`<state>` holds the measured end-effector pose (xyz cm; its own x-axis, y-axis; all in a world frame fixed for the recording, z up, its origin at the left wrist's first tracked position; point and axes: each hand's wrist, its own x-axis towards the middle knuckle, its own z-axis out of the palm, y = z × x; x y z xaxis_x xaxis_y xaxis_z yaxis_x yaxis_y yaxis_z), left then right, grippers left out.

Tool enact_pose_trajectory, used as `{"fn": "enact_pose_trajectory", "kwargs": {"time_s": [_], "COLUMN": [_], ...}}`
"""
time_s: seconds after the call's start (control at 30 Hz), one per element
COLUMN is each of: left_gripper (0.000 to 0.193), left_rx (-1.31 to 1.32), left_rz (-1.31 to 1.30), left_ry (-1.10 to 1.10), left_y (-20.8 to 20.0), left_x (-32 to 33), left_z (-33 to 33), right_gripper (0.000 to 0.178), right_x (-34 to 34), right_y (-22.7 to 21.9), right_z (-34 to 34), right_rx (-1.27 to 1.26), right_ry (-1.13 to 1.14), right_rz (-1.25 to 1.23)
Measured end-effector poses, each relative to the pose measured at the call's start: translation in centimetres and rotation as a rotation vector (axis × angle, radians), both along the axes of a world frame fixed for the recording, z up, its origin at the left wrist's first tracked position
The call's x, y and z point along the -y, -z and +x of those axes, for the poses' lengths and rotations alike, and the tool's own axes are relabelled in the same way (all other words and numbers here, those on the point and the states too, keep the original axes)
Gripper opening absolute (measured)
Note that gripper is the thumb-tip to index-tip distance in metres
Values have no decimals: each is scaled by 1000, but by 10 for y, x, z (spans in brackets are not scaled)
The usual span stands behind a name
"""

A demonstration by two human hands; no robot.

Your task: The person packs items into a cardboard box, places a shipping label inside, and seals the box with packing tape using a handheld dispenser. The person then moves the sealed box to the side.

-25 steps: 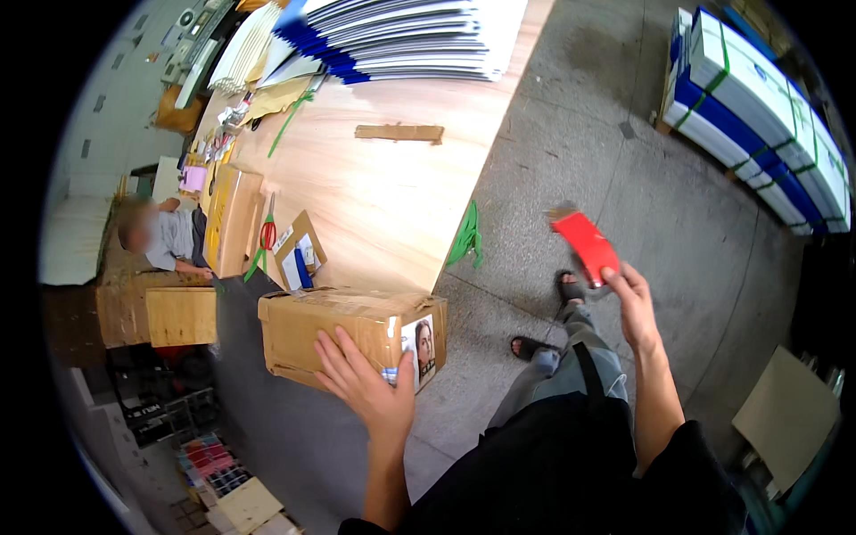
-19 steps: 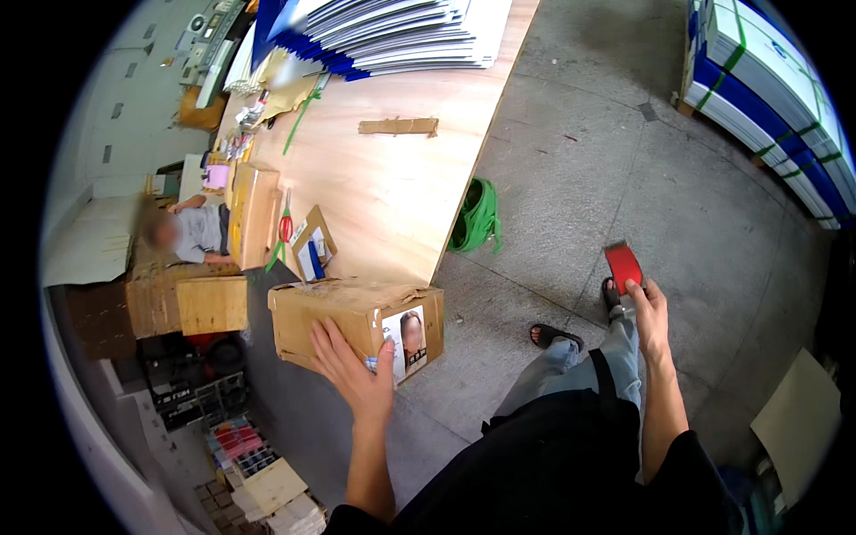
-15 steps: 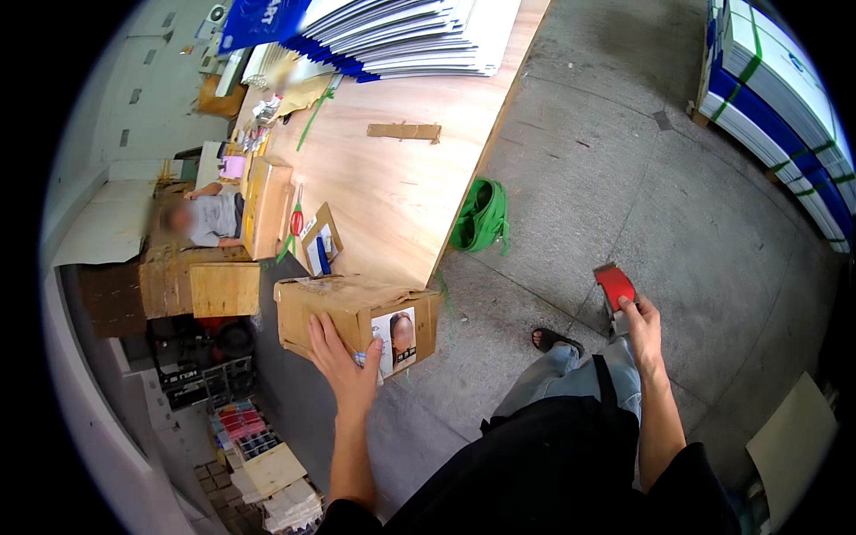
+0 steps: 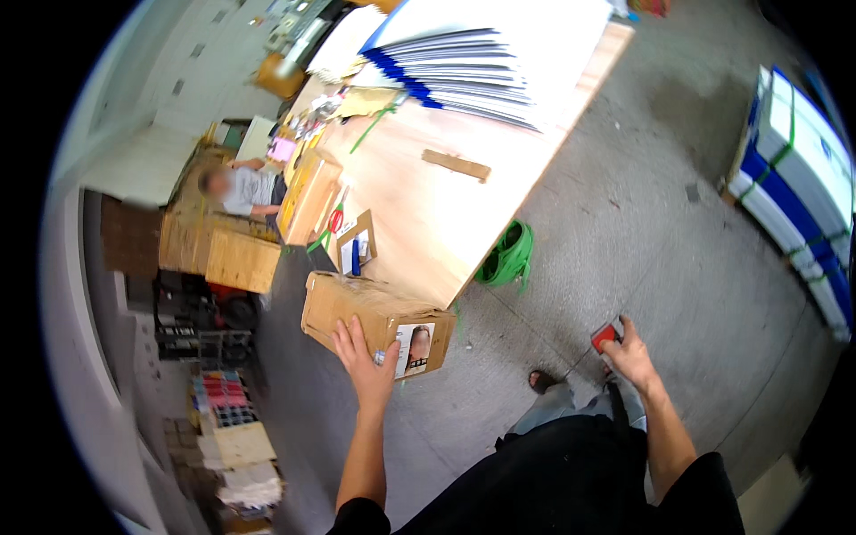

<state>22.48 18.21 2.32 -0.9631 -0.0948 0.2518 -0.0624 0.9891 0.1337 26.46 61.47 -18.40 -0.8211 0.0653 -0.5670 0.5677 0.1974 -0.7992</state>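
- Red tool (image 4: 603, 339) is showing shorter than in the earlier frame, tilting more end-on; its visible end is pointing up and left.
- Right hand (image 4: 629, 358) is closing thumb and fingers around it, well apart from the carton (image 4: 357, 303).
- Left hand (image 4: 367, 370) is resting with fingers spread on the carton's side, not grasping.
- Carton is sitting at the table's (image 4: 428, 227) near end, long axis running left to right, contents hidden.
- Blue-edged sheets (image 4: 473, 76) are lying stacked farther off.
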Motion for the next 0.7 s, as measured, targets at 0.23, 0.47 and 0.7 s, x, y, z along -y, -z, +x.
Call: {"fn": "enact_pose_trajectory", "kwargs": {"time_s": [0.23,0.47,0.7], "left_gripper": [98,110,116], "left_rx": [-5,-66,-204], "left_rz": [78,113,140], "left_ry": [-100,-146,-140], "left_y": [0,6,14], "left_x": [-11,-16,-21], "left_z": [2,5,1], "right_gripper": [60,57,58], "right_x": [90,205,236], "right_y": [-174,-266,-283], "right_z": [-83,-138,-148], "right_rx": [-354,-493,-442], "right_ry": [-254,-581,-795], "right_rz": [-1066,-847,-626]}}
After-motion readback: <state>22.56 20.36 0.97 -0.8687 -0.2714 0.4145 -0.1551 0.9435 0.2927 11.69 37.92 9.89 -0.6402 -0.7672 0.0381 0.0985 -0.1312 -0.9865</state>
